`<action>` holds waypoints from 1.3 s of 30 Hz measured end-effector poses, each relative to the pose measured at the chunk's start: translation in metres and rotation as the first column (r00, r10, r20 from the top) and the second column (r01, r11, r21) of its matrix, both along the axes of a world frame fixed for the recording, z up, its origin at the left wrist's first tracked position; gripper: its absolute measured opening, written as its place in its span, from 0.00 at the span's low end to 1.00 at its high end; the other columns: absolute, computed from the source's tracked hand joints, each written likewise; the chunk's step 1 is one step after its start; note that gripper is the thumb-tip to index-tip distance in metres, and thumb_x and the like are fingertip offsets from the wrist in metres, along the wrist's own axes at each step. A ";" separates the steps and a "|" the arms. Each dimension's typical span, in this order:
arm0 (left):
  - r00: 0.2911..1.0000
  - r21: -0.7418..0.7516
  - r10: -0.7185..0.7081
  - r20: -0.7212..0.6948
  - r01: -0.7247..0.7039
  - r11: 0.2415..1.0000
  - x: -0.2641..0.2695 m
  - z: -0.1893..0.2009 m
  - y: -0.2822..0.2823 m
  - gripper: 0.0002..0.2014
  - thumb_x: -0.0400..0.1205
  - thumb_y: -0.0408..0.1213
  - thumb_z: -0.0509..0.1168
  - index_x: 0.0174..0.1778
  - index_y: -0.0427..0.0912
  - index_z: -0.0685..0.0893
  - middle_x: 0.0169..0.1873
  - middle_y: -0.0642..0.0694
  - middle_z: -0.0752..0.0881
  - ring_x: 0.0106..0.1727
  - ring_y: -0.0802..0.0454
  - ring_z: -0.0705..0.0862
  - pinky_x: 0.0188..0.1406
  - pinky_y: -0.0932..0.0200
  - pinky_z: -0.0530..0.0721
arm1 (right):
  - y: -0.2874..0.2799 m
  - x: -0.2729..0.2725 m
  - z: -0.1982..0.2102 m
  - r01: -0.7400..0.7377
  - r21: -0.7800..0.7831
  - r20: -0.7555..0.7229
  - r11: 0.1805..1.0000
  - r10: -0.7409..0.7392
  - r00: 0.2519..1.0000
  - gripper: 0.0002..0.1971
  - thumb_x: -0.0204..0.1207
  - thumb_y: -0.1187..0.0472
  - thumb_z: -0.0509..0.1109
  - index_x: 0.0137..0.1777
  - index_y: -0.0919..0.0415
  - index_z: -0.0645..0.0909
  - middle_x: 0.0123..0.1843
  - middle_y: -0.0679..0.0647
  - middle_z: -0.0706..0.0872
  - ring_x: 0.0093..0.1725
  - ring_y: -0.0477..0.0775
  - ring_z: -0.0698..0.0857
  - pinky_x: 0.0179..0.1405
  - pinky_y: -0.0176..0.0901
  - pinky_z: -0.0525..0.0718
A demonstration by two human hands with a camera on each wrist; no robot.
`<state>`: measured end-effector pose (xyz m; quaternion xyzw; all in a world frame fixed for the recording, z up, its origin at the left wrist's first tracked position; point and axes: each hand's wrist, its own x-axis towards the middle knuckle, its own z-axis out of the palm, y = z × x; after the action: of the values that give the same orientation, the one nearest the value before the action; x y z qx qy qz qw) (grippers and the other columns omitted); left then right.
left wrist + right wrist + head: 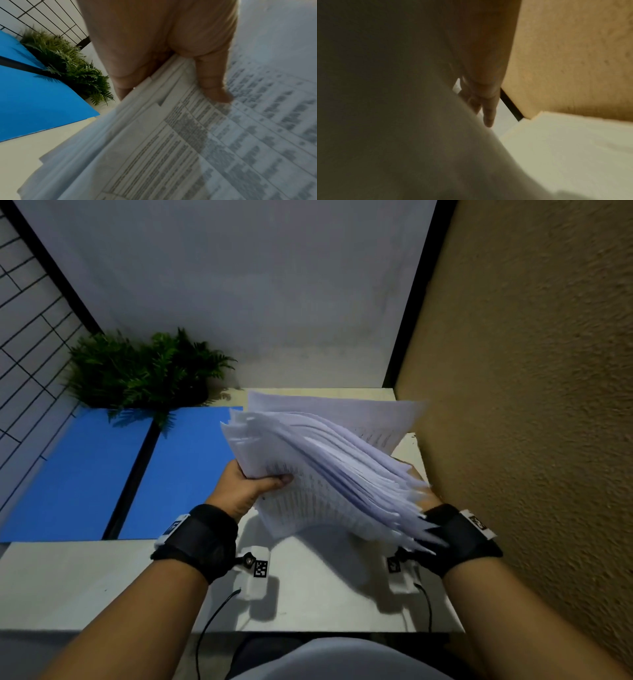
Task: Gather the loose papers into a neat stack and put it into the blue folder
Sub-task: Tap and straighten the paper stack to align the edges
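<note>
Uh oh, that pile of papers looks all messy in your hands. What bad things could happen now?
1. The papers are fanned out with uneven edges, so some sheets might slip loose and fall on the table.
2. The left hand pinches only one corner, thumb on top. That grip may let the bending stack sag or spill.
3. The right hand is mostly hidden under the pile, close to the brown wall, so the edges could bump it and crumple.

The left hand (251,486) holds the papers (325,467) at their left edge, thumb on top. The right hand (428,499), mostly hidden, supports the fanned right edge. The papers are raised above the surface (325,594). The open folder (78,474) lies to the left, beside a plant (144,368).
</note>
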<state>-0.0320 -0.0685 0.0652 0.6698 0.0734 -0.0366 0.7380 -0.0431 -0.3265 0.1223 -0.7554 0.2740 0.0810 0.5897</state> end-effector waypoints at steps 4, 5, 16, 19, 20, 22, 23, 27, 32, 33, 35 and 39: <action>0.996 -0.037 0.094 0.003 -0.094 0.995 0.006 -0.004 0.000 0.32 0.59 0.40 0.83 0.60 0.44 0.86 0.55 0.43 0.92 0.58 0.44 0.89 0.54 0.50 0.87 | -0.023 0.012 -0.005 -0.275 0.209 0.226 0.938 0.227 0.947 0.15 0.86 0.72 0.56 0.64 0.59 0.80 0.74 0.69 0.78 0.63 0.61 0.83 0.62 0.46 0.81; 0.995 -0.043 0.100 -0.001 -0.100 0.994 0.007 -0.003 0.000 0.32 0.59 0.39 0.83 0.61 0.43 0.86 0.55 0.43 0.92 0.59 0.43 0.89 0.55 0.49 0.87 | -0.025 0.019 -0.016 -0.290 0.255 0.273 0.923 0.219 0.937 0.16 0.87 0.67 0.57 0.65 0.53 0.80 0.75 0.64 0.78 0.64 0.57 0.84 0.67 0.50 0.81; 0.995 -0.066 0.094 -0.025 -0.096 0.993 0.020 0.003 -0.001 0.32 0.64 0.35 0.83 0.65 0.36 0.84 0.57 0.40 0.91 0.60 0.40 0.89 0.57 0.44 0.89 | -0.043 0.022 -0.035 -0.716 0.278 0.303 0.641 0.649 0.698 0.68 0.40 0.52 0.92 0.83 0.49 0.59 0.78 0.51 0.75 0.78 0.52 0.73 0.73 0.50 0.77; 0.997 -0.057 0.073 -0.040 -0.075 0.996 0.021 0.004 0.000 0.27 0.62 0.33 0.82 0.59 0.39 0.88 0.53 0.41 0.93 0.59 0.40 0.89 0.59 0.42 0.88 | -0.034 0.023 -0.042 -0.662 0.179 0.243 0.728 0.619 0.746 0.55 0.46 0.64 0.91 0.77 0.51 0.70 0.70 0.51 0.83 0.71 0.50 0.80 0.61 0.43 0.86; 0.998 -0.049 0.059 -0.033 -0.060 0.997 0.021 0.004 0.001 0.27 0.59 0.33 0.83 0.56 0.40 0.89 0.52 0.42 0.93 0.58 0.40 0.89 0.60 0.42 0.87 | -0.029 0.026 -0.044 -0.594 0.193 0.262 0.781 0.542 0.798 0.51 0.47 0.65 0.91 0.74 0.55 0.74 0.67 0.53 0.85 0.70 0.53 0.82 0.60 0.48 0.87; 1.000 -0.018 0.008 -0.018 -0.009 1.000 0.021 0.004 0.003 0.29 0.56 0.34 0.82 0.55 0.41 0.89 0.52 0.41 0.92 0.58 0.40 0.88 0.59 0.43 0.87 | -0.026 0.039 -0.049 -0.485 0.251 0.338 0.837 0.394 0.855 0.48 0.47 0.67 0.90 0.72 0.63 0.75 0.66 0.59 0.86 0.67 0.57 0.85 0.61 0.55 0.87; 1.000 -0.008 -0.021 -0.015 0.021 1.000 0.021 0.005 0.004 0.29 0.56 0.32 0.82 0.56 0.41 0.89 0.52 0.41 0.92 0.58 0.40 0.88 0.57 0.45 0.87 | -0.025 0.046 -0.047 -0.464 0.283 0.359 0.839 0.356 0.863 0.48 0.48 0.68 0.89 0.72 0.66 0.74 0.65 0.62 0.86 0.66 0.58 0.86 0.61 0.56 0.87; 0.998 0.032 -0.065 -0.013 0.065 0.997 0.023 0.012 0.005 0.27 0.57 0.28 0.81 0.53 0.47 0.89 0.48 0.50 0.94 0.53 0.53 0.91 0.51 0.55 0.89 | -0.019 0.065 -0.031 -0.457 0.310 0.367 0.834 0.338 0.867 0.29 0.54 0.73 0.83 0.58 0.65 0.84 0.56 0.60 0.90 0.61 0.59 0.88 0.58 0.54 0.88; 0.992 0.017 0.117 0.044 -0.118 0.993 0.024 0.028 0.000 0.24 0.64 0.22 0.81 0.54 0.41 0.88 0.54 0.41 0.91 0.58 0.45 0.89 0.57 0.47 0.89 | 0.004 0.062 -0.024 -0.295 0.313 0.479 0.903 0.119 0.870 0.17 0.60 0.76 0.81 0.46 0.61 0.87 0.47 0.56 0.92 0.50 0.54 0.91 0.54 0.52 0.90; 0.988 0.014 0.137 0.067 -0.138 0.990 0.024 0.030 0.000 0.24 0.65 0.22 0.80 0.56 0.39 0.87 0.54 0.40 0.90 0.58 0.44 0.88 0.56 0.48 0.89 | 0.006 0.060 -0.025 -0.270 0.301 0.495 0.914 0.092 0.864 0.16 0.61 0.77 0.81 0.47 0.61 0.87 0.49 0.58 0.92 0.51 0.55 0.91 0.56 0.55 0.89; 0.982 0.022 0.150 0.115 -0.153 0.988 0.025 0.034 -0.001 0.27 0.65 0.25 0.81 0.61 0.38 0.86 0.55 0.42 0.90 0.58 0.47 0.88 0.53 0.54 0.90 | 0.008 0.056 -0.026 -0.226 0.286 0.505 0.931 0.054 0.861 0.22 0.59 0.72 0.84 0.54 0.64 0.85 0.55 0.61 0.91 0.56 0.58 0.90 0.58 0.60 0.88; 0.978 0.055 0.101 0.184 -0.113 0.992 0.025 0.035 -0.003 0.41 0.62 0.38 0.85 0.71 0.39 0.78 0.63 0.40 0.87 0.64 0.46 0.87 0.60 0.47 0.88 | 0.011 0.045 -0.022 -0.136 0.229 0.589 0.964 -0.026 0.808 0.50 0.53 0.56 0.88 0.73 0.37 0.63 0.73 0.55 0.77 0.70 0.56 0.81 0.65 0.63 0.84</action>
<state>-0.0067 -0.0710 0.1006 0.6890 0.0431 0.0664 0.7204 0.0019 -0.3160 0.1004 -0.6668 0.0432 -0.1035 0.7367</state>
